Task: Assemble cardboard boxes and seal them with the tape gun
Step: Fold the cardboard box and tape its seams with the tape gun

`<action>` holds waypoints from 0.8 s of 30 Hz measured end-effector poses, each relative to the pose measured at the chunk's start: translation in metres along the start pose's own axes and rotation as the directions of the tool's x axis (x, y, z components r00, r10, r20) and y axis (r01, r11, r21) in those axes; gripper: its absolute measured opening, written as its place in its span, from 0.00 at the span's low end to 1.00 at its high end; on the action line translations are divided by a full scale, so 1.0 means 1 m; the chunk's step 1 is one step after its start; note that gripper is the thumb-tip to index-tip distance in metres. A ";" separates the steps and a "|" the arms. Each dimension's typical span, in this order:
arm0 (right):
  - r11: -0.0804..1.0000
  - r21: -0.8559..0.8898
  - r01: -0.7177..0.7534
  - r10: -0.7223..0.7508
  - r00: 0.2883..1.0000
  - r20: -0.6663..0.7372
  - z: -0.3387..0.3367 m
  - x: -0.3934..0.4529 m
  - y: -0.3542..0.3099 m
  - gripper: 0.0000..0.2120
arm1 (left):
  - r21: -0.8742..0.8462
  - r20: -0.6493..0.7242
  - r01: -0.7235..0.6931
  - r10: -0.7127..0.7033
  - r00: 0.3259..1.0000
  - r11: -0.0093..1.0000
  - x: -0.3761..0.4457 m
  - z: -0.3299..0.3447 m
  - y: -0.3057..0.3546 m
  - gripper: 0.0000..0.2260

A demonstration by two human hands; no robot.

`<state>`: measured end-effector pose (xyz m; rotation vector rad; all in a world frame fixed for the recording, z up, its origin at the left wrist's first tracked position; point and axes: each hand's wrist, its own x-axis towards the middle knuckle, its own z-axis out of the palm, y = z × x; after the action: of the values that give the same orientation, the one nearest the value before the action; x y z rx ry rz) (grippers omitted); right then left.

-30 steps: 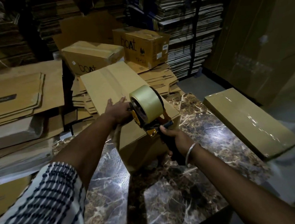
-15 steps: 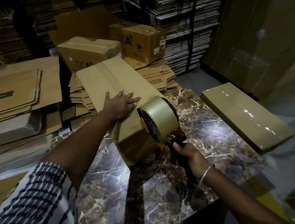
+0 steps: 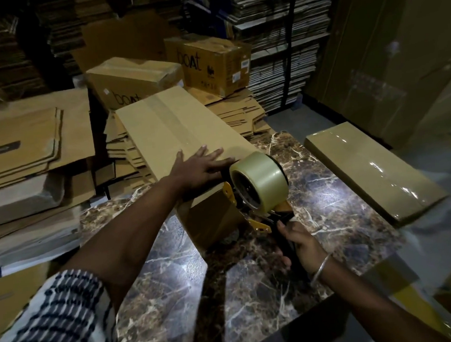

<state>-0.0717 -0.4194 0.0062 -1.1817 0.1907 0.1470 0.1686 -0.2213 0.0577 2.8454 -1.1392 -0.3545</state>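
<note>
A long brown cardboard box (image 3: 171, 126) lies on the marble table (image 3: 255, 277), running away from me, with clear tape along its top seam. My left hand (image 3: 199, 167) presses flat on the box top near its close end, fingers spread. My right hand (image 3: 299, 243) grips the black handle of the tape gun (image 3: 259, 192). The gun has a yellow frame and a clear tape roll, and its nose sits against the box's near end face, just below the top edge.
A flat plastic-wrapped bundle (image 3: 368, 169) lies on the table's right side. Two printed boxes (image 3: 209, 63) stand behind. Stacks of flat cardboard (image 3: 26, 150) fill the left. Shelves of cardboard sheets (image 3: 285, 56) line the back.
The tape gun has travelled toward me along the box top and over its near edge onto the end face. My left hand has slid forward and flattened on the top.
</note>
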 end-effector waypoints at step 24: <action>0.986 -0.165 -0.005 -0.008 0.997 -0.081 -0.020 -0.001 0.042 0.22 | -0.078 -0.120 -0.182 0.172 0.978 0.980 -0.005 0.011 0.011 0.18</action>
<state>-0.0830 -0.4221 -0.0393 -1.3536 0.2527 0.1150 0.1553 -0.2256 0.0489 2.6257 -1.3076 -0.2238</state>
